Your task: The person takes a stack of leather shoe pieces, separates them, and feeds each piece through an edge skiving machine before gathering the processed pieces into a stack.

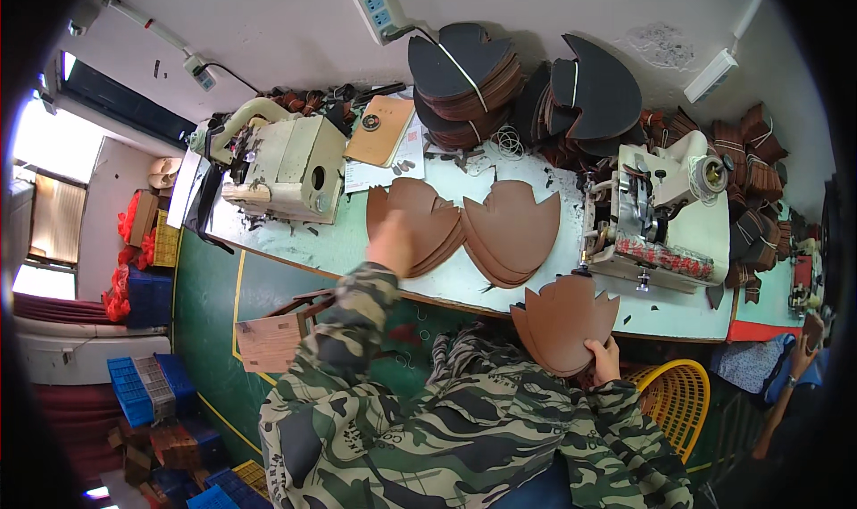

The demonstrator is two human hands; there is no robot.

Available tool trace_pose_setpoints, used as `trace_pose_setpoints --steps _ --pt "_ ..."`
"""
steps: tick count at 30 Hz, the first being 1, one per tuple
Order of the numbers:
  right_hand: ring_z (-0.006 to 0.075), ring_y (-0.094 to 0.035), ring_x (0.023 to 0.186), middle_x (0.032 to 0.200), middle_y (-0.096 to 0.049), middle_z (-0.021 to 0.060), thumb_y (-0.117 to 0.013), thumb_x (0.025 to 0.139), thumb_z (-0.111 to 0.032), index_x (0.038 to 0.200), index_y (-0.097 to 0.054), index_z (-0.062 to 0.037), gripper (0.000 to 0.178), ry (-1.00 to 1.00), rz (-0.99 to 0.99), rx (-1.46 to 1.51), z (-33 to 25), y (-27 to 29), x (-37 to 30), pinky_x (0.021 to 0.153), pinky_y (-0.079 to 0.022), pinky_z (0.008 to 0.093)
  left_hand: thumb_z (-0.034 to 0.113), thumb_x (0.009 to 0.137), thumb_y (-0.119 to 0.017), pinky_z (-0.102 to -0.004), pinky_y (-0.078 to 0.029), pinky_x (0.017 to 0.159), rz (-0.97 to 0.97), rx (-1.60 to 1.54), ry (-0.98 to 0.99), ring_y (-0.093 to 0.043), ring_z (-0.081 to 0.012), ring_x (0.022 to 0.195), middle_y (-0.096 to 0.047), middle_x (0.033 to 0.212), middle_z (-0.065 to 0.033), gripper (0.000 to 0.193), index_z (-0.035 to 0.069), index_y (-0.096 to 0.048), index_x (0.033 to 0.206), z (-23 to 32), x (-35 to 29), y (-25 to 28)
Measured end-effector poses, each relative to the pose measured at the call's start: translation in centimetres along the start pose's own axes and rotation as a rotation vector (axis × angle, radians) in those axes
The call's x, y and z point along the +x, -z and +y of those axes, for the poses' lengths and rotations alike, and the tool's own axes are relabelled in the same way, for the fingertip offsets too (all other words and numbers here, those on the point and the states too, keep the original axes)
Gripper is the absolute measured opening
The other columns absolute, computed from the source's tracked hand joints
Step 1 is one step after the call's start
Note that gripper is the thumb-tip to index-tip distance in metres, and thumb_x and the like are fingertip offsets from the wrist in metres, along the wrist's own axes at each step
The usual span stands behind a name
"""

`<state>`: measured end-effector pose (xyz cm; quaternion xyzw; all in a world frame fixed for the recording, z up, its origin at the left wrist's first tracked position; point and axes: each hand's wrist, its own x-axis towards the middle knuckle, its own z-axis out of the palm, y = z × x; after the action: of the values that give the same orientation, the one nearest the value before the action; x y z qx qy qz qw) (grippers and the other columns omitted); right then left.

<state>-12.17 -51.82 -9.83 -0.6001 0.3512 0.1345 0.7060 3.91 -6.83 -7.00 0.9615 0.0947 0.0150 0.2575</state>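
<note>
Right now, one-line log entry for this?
left hand: over left brown stack, blurred, contact unclear | right hand: gripping brown pieces | right brown stack: on table

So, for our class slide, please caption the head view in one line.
Left hand blurred over a stack of brown pieces, right hand holding similar pieces near a machine.

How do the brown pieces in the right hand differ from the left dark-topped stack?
Colour: the brown pieces show brown faces; the dark-topped stack is near-black on top.
Layers: the brown pieces look few; the dark-topped stack has many.
Binding: the dark-topped stack is tied; no tie shows on the brown pieces.
Shared: notched outlines.
</note>
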Motion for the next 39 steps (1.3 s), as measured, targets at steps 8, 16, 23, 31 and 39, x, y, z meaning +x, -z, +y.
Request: trace_pose_setpoints --steps 8,16,23,31,39 --pt "0.0226 -0.057 0.092 0.103 -0.057 0.0137 -0.061 0.072 -0.006 0.115 -0.048 0.0088 0.047 0.039 -0.038 0.019 1.4 0.9 0.1 0.083 -0.046 0.0336 0.021 0.083 -0.059 -0.0430 -0.048 0.081 -0.436 -0.055 -0.554 -0.057 -0.0333 0.099 -0.057 0.108 -0.0129 0.031 0.007 -0.053 0.110 18.9 -8.5 -12.8" --pt "0.0224 -0.059 0.094 0.105 -0.060 0.0145 -0.063 0.072 -0.008 0.115 -0.051 0.0089 0.048 0.026 -0.057 0.067 1.3 0.6 -0.1 0.086 -0.045 0.0324 0.013 0.077 -0.063 -0.0411 -0.050 0.078 -0.443 -0.170 -0.612 -0.057 -0.0315 0.096 -0.056 0.112 -0.0107 0.038 0.009 -0.054 0.114 19.5 -9.9 -12.5" --pt "0.0215 -0.058 0.096 0.108 -0.059 0.0156 -0.067 0.073 -0.013 0.119 -0.048 0.0104 0.055 0.048 -0.026 -0.026 0.5 0.2 -0.2 0.085 -0.046 0.0324 0.002 0.074 -0.058 -0.0395 -0.047 0.084 -0.312 -0.148 -0.930 -0.053 -0.0338 0.108 -0.051 0.122 -0.0190 0.049 0.008 -0.054 0.123 19.0 -11.4 -12.4" --pt "0.0236 -0.060 0.094 0.107 -0.060 0.0194 -0.070 0.071 -0.013 0.116 -0.048 0.0115 0.056 0.016 0.039 -0.008 0.0 -0.4 -0.7 0.085 -0.048 0.0333 0.004 0.074 -0.064 -0.0401 -0.045 0.093 -0.299 -0.148 -0.868 -0.046 -0.0345 0.118 -0.044 0.133 -0.0172 0.050 0.008 -0.052 0.123 19.4 -11.4 -12.6" --pt "0.0229 -0.058 0.099 0.111 -0.058 0.0172 -0.070 0.074 -0.014 0.123 -0.045 0.0106 0.060 0.007 0.031 -0.094 0.9 0.1 -0.3 0.086 -0.047 0.0331 0.011 0.067 -0.072 -0.0434 -0.039 0.087 -0.460 -0.119 -0.675 -0.051 -0.0312 0.100 -0.057 0.102 -0.0105 0.044 0.008 -0.059 0.109 20.5 -8.8 -12.6"
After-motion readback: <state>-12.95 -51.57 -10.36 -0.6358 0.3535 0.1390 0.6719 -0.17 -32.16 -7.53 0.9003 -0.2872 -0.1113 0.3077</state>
